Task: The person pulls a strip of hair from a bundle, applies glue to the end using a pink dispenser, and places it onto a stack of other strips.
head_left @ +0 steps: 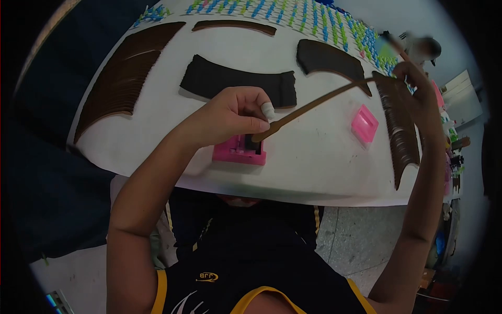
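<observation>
A long, thin brown strip stretches between my two hands above the white table. Near one end, my left hand pinches it between thumb and finger; one of its fingertips has a white wrap. My right hand is raised at the right and grips the other end. Below my left hand sits a pink box-like holder with a dark piece inside, partly hidden by the hand. The strip's left end hangs just over this holder; whether it touches cannot be made out.
Dark strip sheets lie behind my left hand, with another black sheet farther right. Brown rows of strips cover the left side, more the right. A pink diamond-shaped piece lies right of centre. Blue and green pieces line the back.
</observation>
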`<action>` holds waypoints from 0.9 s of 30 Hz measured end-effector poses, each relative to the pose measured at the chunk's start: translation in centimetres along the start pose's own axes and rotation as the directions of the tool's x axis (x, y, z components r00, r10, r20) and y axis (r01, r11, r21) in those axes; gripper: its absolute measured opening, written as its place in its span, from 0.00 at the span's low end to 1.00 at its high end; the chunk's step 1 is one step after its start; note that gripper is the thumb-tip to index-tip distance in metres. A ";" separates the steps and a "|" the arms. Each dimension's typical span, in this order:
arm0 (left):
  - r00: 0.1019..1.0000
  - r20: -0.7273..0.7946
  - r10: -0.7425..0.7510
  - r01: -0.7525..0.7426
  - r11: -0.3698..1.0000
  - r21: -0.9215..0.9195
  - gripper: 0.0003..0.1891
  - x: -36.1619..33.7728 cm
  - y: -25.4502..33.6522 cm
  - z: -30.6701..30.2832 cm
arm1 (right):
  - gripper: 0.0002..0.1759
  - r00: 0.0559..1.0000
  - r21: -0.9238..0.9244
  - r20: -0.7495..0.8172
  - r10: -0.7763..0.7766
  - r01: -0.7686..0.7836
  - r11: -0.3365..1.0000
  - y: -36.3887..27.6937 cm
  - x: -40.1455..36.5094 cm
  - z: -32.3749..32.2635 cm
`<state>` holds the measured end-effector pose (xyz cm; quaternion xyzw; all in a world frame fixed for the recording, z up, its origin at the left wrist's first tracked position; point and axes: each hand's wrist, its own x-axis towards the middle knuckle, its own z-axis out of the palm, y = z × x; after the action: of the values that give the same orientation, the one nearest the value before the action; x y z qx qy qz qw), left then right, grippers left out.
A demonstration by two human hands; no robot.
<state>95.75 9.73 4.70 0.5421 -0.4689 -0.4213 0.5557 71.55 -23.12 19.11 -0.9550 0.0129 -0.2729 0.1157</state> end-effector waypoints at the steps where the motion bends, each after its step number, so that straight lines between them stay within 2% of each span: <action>1: 1.000 -0.003 0.002 -0.002 0.992 -0.128 0.08 -0.3 0.2 -0.4 | 0.08 0.985 0.170 0.081 0.153 -0.165 0.972 1.1 -0.8 0.5; 2: 1.000 -0.005 0.006 -0.007 0.967 -0.254 0.07 -0.7 0.4 -0.9 | 0.08 0.941 0.318 0.189 0.282 -0.330 0.889 2.0 -1.7 1.1; 3: 1.000 -0.019 0.012 -0.016 0.971 -0.237 0.07 -1.0 0.2 -1.5 | 0.07 0.926 0.360 0.271 0.262 -0.349 0.865 3.0 -2.4 1.2; 4: 1.000 0.024 0.009 0.001 0.919 -0.394 0.08 -1.2 -0.1 -2.2 | 0.07 0.907 0.396 0.349 0.236 -0.371 0.840 3.6 -2.9 1.6; 5: 0.997 0.072 0.016 0.025 0.842 -0.539 0.08 -1.5 -0.2 -2.7 | 0.07 0.915 0.403 0.335 0.224 -0.354 0.844 3.7 -3.4 2.5; 7: 0.999 0.034 0.009 0.012 0.827 -0.562 0.09 -2.2 0.2 -3.2 | 0.04 0.864 0.531 0.442 0.241 -0.468 0.706 3.8 -5.0 4.2; 8: 1.000 0.001 -0.009 0.008 0.801 -0.598 0.10 -2.6 0.3 -3.5 | 0.04 0.871 0.535 0.428 0.239 -0.458 0.710 3.7 -5.6 4.9; 10: 1.000 -0.022 -0.017 -0.001 0.780 -0.626 0.09 -3.1 -0.3 -4.3 | 0.05 0.850 0.705 0.467 0.244 -0.524 0.478 2.7 -6.5 6.4; 11: 0.998 -0.048 -0.033 -0.007 0.750 -0.662 0.09 -3.4 -0.7 -4.8 | 0.05 0.855 0.708 0.454 0.250 -0.517 0.481 2.2 -6.8 7.1; 13: 0.999 -0.034 0.034 -0.048 0.725 -0.687 0.08 -3.8 -1.4 -5.6 | 0.09 0.834 0.855 0.507 0.217 -0.518 -0.006 1.0 -7.4 8.3; 14: 0.995 -0.029 0.095 -0.087 0.691 -0.718 0.07 -4.0 -1.6 -6.0 | 0.14 0.849 0.880 0.475 0.230 -0.463 -0.107 0.6 -7.9 9.1; 15: 0.994 -0.004 0.105 -0.076 0.692 -0.718 0.07 -4.3 -1.7 -6.2 | 0.14 0.851 0.887 0.460 0.252 -0.451 -0.096 -0.1 -8.0 9.9; 17: 0.989 -0.113 0.091 -0.145 0.671 -0.727 0.08 -4.8 -2.0 -6.7 | 0.17 0.910 0.887 0.361 0.203 -0.269 -0.375 -1.8 -7.8 11.3; 18: 0.991 -0.082 0.104 -0.131 0.670 -0.730 0.08 -5.0 -2.0 -6.9 | 0.17 0.911 0.900 0.344 0.229 -0.250 -0.357 -2.3 -7.6 11.8; 20: 0.987 -0.132 0.091 -0.159 0.667 -0.728 0.08 -5.5 -2.0 -7.5 | 0.21 0.956 0.885 0.241 0.168 -0.145 -0.442 -3.0 -7.3 13.0; 21: 0.989 -0.111 0.099 -0.149 0.670 -0.727 0.08 -5.7 -2.2 -7.7 | 0.21 0.957 0.894 0.225 0.183 -0.128 -0.430 -3.2 -7.0 13.4; 23: 0.981 -0.175 0.087 -0.188 0.656 -0.731 0.07 -6.2 -2.5 -8.0 | 0.22 0.976 0.897 0.167 0.143 -0.090 -0.432 -3.4 -6.5 14.1; 27: 0.977 -0.196 0.079 -0.199 0.659 -0.726 0.07 -6.7 -2.6 -8.4 | 0.22 0.973 0.915 0.135 0.187 -0.050 -0.401 -4.0 -5.6 15.0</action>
<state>102.68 17.87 1.88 0.2616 -0.2553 -0.4903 0.7912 74.53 -15.55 4.78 -0.4123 -0.1113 -0.1864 0.8848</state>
